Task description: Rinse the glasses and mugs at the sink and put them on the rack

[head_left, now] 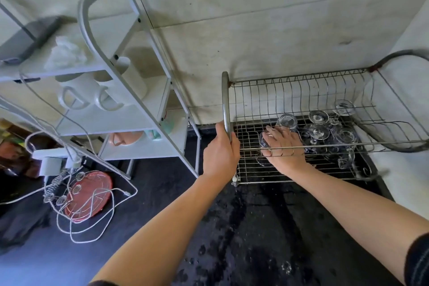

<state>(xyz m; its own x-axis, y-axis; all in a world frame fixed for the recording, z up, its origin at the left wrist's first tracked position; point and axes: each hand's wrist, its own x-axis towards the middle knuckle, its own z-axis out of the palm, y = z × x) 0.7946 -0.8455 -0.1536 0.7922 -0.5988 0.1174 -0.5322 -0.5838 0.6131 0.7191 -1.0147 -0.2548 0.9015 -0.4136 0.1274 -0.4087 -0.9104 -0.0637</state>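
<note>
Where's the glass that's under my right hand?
In the head view, the glass is on the lower tier of the wire rack, at its left end, under the right hand, just left of the other glasses.

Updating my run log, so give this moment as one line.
left hand: grips rack post | right hand: holds glass on wire rack | other glasses: same tier, to the right | stage: placing

A plain home kitchen: a wire dish rack (pixel 301 95) holding upturned glasses (pixel 319 131) stands on a wet dark desk (pixel 255 227), beside a white shelf unit (pixel 104 121) with white mugs (pixel 76 95).
</note>
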